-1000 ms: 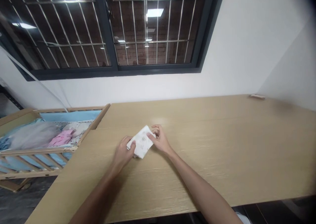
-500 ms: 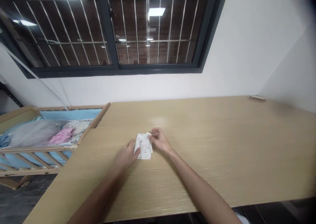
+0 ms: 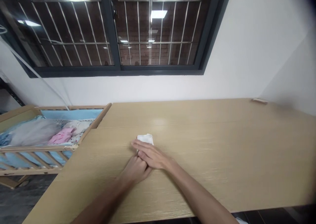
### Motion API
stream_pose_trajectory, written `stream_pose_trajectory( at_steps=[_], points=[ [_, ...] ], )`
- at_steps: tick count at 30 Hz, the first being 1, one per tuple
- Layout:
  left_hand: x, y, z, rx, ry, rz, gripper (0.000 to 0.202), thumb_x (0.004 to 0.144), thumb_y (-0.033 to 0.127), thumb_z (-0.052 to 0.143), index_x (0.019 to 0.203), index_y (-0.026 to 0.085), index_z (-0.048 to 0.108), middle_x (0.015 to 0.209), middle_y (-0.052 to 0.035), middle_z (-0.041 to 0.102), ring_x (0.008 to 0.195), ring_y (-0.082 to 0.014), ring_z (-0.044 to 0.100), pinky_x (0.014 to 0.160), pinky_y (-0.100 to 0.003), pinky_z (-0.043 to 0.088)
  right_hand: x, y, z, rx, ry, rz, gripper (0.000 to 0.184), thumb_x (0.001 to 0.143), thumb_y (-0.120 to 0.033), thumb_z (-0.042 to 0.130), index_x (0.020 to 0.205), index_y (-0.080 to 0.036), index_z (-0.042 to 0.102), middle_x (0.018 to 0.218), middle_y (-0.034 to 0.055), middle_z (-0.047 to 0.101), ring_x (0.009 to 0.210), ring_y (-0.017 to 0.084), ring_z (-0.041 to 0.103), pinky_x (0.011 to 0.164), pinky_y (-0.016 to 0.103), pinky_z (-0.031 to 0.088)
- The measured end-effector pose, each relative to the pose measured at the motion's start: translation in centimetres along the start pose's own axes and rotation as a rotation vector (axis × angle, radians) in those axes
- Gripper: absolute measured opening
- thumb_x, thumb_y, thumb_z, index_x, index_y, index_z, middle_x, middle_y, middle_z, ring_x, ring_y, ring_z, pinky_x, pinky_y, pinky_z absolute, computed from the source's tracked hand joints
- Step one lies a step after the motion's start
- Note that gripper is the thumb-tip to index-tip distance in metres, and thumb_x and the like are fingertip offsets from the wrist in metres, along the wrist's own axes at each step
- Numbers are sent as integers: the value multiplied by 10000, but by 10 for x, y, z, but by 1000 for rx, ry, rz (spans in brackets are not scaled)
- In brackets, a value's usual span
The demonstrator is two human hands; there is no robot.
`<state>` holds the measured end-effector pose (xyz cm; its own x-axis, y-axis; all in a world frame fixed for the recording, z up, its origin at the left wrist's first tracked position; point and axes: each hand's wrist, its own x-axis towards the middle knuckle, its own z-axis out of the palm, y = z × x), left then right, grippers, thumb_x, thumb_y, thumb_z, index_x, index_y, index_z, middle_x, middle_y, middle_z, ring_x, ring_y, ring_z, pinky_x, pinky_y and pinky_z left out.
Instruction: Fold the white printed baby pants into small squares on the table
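A small folded white cloth (image 3: 145,138) lies on the wooden tabletop; only its far end shows, the rest being under my hands. My right hand (image 3: 153,155) is laid flat across the cloth, its fingers stretched out to the left and close together. Just nearer to me, my left hand (image 3: 138,168) is curled with its knuckles up. It touches the underside of my right fingers, which cover part of it. Its fingertips are hidden, so whether they grip the cloth does not show.
The wooden table (image 3: 222,151) stretches far to the right. At its left stands a wooden crib (image 3: 37,148) with blue lining, bedding and a pink cloth (image 3: 62,136). A small flat object (image 3: 259,101) lies at the back right edge. Behind is a barred window (image 3: 155,30).
My right hand has come left from the cloth's far right corner and now lies flat over it. My left hand has drawn slightly nearer and curled. The view has shifted slightly.
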<state>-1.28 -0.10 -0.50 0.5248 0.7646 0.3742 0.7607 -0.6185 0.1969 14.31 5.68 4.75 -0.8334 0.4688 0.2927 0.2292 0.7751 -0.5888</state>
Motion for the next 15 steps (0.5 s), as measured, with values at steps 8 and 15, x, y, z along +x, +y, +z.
stream_pose_trajectory(
  at_steps=[8, 15],
  points=[
    [-3, 15, 3, 77, 10, -7, 518, 986, 477, 477, 1348, 121, 580, 1358, -202, 626, 1316, -367, 547, 1125, -571, 420, 7, 31, -6, -100, -211, 110, 556, 1073, -547, 215, 1551, -318, 381, 1652, -25, 252, 1552, 179, 143, 1279, 397, 58],
    [-3, 10, 6, 90, -41, -45, 729, 984, 593, 417, 1450, 32, 444, 1458, -265, 521, 1437, -382, 403, 1156, -530, 384, 10, 84, -8, -4, 124, 186, 510, 1004, -607, 439, 1456, -385, 525, 1586, -23, 415, 1505, 226, 308, 1264, 455, 131]
  ],
)
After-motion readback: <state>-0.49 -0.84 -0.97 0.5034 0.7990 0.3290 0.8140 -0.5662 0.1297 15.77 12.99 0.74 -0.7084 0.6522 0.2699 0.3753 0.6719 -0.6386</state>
